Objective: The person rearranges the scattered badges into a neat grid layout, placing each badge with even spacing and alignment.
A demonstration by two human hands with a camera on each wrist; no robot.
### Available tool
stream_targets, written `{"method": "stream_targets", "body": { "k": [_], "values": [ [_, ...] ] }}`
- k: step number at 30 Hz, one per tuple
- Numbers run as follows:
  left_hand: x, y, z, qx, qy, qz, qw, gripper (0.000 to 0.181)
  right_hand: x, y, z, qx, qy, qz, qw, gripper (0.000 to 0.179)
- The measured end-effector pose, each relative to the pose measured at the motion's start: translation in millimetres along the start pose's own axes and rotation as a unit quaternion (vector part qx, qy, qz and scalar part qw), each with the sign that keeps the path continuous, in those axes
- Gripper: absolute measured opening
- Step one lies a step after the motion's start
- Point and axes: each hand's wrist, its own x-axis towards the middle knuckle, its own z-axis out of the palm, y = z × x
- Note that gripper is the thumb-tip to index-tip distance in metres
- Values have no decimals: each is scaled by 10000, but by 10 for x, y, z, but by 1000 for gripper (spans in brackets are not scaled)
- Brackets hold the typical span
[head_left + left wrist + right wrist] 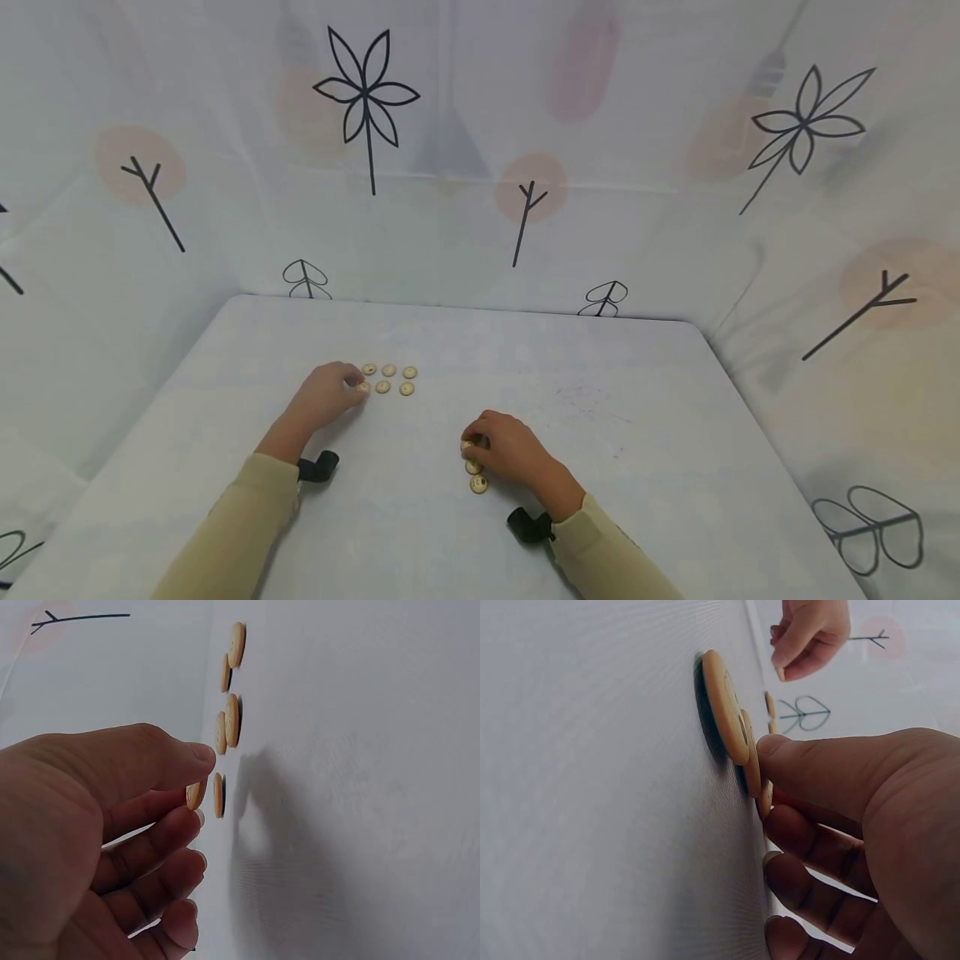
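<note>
Small round wooden discs with dark marks lie on the white table. In the head view, my left hand (324, 396) is at the left end of a two-row group, where its thumb and a finger pinch a disc (196, 795). The other discs of that group, such as one disc (407, 388) at the near right, lie flat beside it. My right hand (513, 450) is nearer the middle, pinching the far disc (766, 799) of a short column. Two more discs of that column lie toward me, the nearest disc (478, 484) being fully visible.
A white table (645, 417) spreads out around both hands. Behind and beside it hangs a pale curtain (450, 242) printed with plant drawings. Black wrist-worn devices sit at both cuffs, one device (318, 467) on the left and another device (529, 527) on the right.
</note>
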Motion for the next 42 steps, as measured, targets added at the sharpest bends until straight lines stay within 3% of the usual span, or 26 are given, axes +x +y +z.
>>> {"method": "stream_targets", "body": {
  "k": [13, 28, 42],
  "values": [
    [107, -14, 2, 123, -88, -141, 9998, 37, -7, -15, -12, -9, -19, 4, 10000, 19],
    [149, -30, 34, 304, 152, 61, 9994, 33, -7, -35, -13, 6, -43, 75, 10000, 18],
    [170, 7, 37, 438, 112, 76, 9989, 34, -14, -27, -19, -43, -24, 50, 10000, 18]
  ]
}}
